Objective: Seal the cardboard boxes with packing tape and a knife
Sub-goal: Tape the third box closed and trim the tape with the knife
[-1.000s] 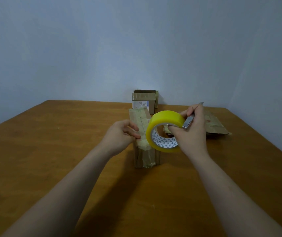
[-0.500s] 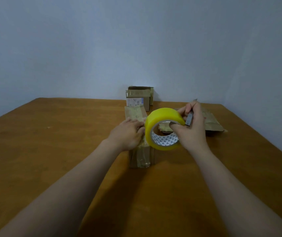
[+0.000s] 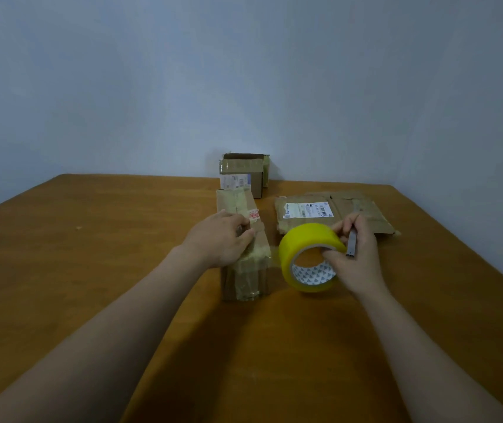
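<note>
1. On the brown table [image 3: 91, 285] the long box [image 3: 245, 264] lies in the middle.
2. At its 3 o'clock, the right hand [image 3: 355, 257] grips the yellow tape roll [image 3: 303, 254] and knife [image 3: 351, 243].
3. The left hand [image 3: 221, 239] presses flat on the box, fingers curled.

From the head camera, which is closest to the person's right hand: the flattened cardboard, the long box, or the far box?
1. Flattened cardboard, just behind the right hand.
2. Long box, to its left, under the left hand.
3. Far box, by the wall.
</note>
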